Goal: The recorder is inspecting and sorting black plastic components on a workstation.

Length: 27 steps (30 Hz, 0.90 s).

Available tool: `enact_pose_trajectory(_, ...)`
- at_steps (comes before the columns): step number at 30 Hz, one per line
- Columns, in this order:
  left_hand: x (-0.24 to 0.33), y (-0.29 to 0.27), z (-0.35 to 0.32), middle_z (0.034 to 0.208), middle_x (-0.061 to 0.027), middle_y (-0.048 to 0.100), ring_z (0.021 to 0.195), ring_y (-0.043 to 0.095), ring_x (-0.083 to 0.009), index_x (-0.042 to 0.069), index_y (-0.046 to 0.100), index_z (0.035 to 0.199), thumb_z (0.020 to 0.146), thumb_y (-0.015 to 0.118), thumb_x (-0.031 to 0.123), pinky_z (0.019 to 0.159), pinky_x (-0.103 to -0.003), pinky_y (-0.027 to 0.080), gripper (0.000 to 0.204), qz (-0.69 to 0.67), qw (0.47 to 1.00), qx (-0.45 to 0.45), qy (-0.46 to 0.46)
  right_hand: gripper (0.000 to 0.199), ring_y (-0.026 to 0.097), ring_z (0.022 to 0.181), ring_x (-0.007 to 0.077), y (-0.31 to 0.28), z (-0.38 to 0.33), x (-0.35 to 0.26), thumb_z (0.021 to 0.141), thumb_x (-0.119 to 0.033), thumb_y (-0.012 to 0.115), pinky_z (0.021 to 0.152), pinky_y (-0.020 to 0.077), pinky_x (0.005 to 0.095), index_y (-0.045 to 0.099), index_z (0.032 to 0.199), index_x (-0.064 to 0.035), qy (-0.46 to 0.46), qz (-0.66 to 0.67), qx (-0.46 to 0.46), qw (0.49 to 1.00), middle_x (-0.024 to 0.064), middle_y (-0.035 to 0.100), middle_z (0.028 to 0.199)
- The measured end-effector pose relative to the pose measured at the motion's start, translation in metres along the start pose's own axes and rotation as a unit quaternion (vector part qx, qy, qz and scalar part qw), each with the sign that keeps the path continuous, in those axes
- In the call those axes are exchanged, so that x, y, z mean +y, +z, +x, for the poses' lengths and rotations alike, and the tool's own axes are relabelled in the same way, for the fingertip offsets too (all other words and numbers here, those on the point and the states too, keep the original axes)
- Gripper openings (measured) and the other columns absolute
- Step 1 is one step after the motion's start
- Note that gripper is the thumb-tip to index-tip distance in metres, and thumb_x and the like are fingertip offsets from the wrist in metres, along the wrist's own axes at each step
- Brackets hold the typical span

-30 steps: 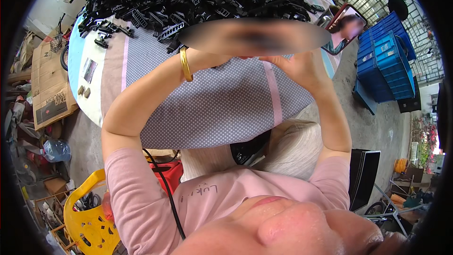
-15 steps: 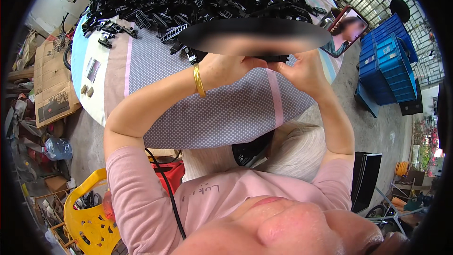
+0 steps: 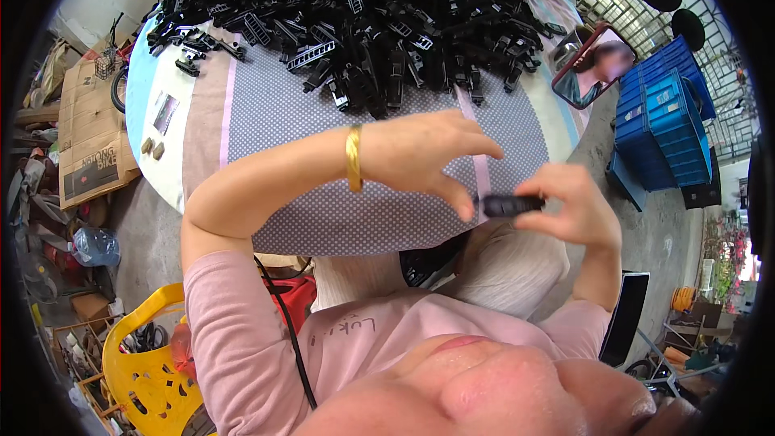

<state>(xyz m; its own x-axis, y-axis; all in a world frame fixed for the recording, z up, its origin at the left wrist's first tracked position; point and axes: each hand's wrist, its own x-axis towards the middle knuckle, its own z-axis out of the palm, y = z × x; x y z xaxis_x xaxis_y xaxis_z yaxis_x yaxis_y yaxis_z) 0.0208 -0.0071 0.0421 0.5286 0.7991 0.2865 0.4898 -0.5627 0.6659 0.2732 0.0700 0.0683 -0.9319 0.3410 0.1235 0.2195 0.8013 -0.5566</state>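
Observation:
My right hand (image 3: 583, 208) pinches a small, elongated black plastic part (image 3: 510, 206) between thumb and fingers, above the table's near edge. The part is blurred, so its details do not show. My left hand (image 3: 420, 153), with a gold bangle (image 3: 353, 158) on its wrist, is open just left of the part, thumb and fingers spread apart. Beyond both hands lies a large heap of similar black plastic parts (image 3: 379, 20), some with ladder-like grey frames.
The round table wears a striped, dotted cloth (image 3: 299, 210). At its right edge stands a phone (image 3: 596, 64) near a metal cup (image 3: 569, 44). Blue crates (image 3: 654, 121) are stacked to the right. A yellow chair (image 3: 149, 363) and a flattened carton (image 3: 97, 137) are at left.
Both hands have come from the heap's near edge toward my body. They were close together around a black part; now they are apart, with the part in the right hand only.

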Motion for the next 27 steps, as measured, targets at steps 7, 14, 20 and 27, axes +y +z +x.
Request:
enact_pose_trajectory(7,-0.018,-0.046,-0.022,0.11,-0.0108,0.054,0.107,0.046,-0.0269,0.007,0.059,0.111,0.063,0.073,0.004,0.09,-0.035,0.043,0.049,0.454,0.873,-0.076,-0.16,0.035,0.063,0.076,0.0278,-0.006,-0.009,0.002,0.068,-0.025,0.074,0.068,0.0492,0.0358,0.068,0.095,-0.0031,0.023,-0.085,-0.199,0.976,0.0121,0.067,0.086)
enact_pose_trajectory(14,-0.028,-0.048,-0.015,0.099,-0.0111,0.057,0.096,0.051,-0.0263,0.007,0.059,0.112,0.071,0.06,-0.002,0.083,-0.033,0.047,0.042,0.384,0.902,-0.055,-0.189,0.025,0.063,0.085,0.025,-0.006,0.101,0.014,0.078,-0.008,0.063,0.074,0.0497,0.0314,0.063,0.1,0.0031,-0.09,-0.037,0.063,0.993,0.0159,0.064,0.099)
enact_pose_trajectory(20,-0.03,-0.044,-0.009,0.088,-0.0114,0.063,0.091,0.056,-0.026,0.004,0.059,0.105,0.076,0.057,0.004,0.077,-0.033,0.05,0.029,0.409,0.898,-0.038,-0.16,0.034,0.052,0.099,0.0387,-0.005,0.275,0.122,0.076,-0.002,0.056,0.087,0.045,0.0424,0.051,0.109,0.0022,-0.002,-0.439,0.242,0.865,0.0234,0.051,0.11)
enact_pose_trajectory(27,-0.025,-0.043,-0.007,0.08,-0.012,0.062,0.084,0.058,-0.0257,0.0,0.056,0.1,0.072,0.058,-0.001,0.071,-0.034,0.052,0.027,0.371,0.907,-0.051,-0.193,0.023,0.059,0.095,0.0377,0.001,0.317,0.158,0.076,-0.005,0.056,0.074,0.0517,0.0428,0.058,0.098,0.0023,0.151,-0.548,0.25,0.784,0.024,0.059,0.098)
